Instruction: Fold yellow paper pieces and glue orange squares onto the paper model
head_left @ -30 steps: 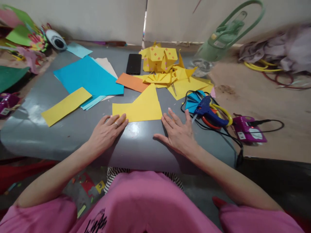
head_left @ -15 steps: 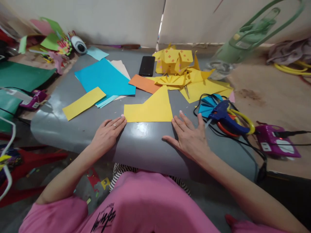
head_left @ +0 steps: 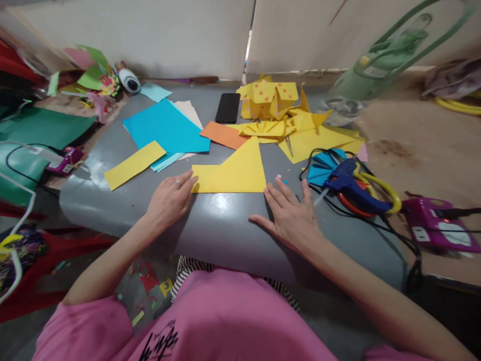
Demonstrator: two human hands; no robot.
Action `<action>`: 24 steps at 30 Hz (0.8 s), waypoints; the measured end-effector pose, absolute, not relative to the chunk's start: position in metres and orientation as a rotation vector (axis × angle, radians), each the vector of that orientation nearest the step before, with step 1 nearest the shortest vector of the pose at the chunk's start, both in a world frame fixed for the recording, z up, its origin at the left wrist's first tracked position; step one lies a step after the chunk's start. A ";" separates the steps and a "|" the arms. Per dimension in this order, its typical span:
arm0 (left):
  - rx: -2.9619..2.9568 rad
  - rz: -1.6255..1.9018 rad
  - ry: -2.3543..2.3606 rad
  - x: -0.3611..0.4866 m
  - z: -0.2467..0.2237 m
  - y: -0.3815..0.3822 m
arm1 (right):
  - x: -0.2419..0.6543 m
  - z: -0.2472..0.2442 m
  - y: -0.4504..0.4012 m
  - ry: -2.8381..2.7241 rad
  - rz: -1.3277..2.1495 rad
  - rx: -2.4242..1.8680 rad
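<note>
While yellow sheet (head_left: 235,174) lies flat on desk (head_left: 221,220) before you, your left hand (head_left: 170,196) touches its left end, fingers close together; whether grip pinches paper, cannot tell. Your right hand (head_left: 295,213) palm down, grip wide, fingers spread (thumb pointing left), fingertips at sheet's near right corner. Yellow strip (head_left: 135,164) beyond left hand, off to left. Glue gun (head_left: 343,178) near right hand, partly hiding blue fan (head_left: 319,168). Orange strip (head_left: 224,135) beyond sheet, near phone (head_left: 228,108).
</note>
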State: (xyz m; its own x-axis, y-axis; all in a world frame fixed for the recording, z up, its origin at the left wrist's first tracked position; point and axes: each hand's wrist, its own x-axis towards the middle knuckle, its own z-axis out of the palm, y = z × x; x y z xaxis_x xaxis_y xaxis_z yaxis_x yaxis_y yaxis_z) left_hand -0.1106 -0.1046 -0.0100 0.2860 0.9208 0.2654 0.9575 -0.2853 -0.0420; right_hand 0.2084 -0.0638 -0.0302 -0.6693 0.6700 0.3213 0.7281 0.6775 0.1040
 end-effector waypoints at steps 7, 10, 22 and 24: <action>-2.684 -0.233 -1.510 -0.038 -0.007 -0.069 | 0.204 -0.017 -0.086 -2.627 0.103 -0.884; -2.776 -0.135 -1.487 -0.038 -0.010 -0.071 | 0.211 -0.007 -0.079 -2.483 0.437 -0.906; -2.724 -1.395 -1.755 -0.042 0.027 -0.086 | 0.180 0.030 -0.044 -1.127 1.985 -0.980; -2.724 -1.551 -1.769 -0.035 0.034 -0.088 | 0.173 0.030 -0.050 -1.124 1.993 -0.949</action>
State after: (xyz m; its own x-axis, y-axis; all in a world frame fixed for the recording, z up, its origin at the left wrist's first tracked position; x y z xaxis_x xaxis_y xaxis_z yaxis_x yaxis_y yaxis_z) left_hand -0.0353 -0.0880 0.0343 0.1896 0.8962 0.4012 0.5149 -0.4387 0.7365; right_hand 0.1734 -0.0500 0.0303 -0.5252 0.8065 -0.2715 -0.1849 -0.4195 -0.8887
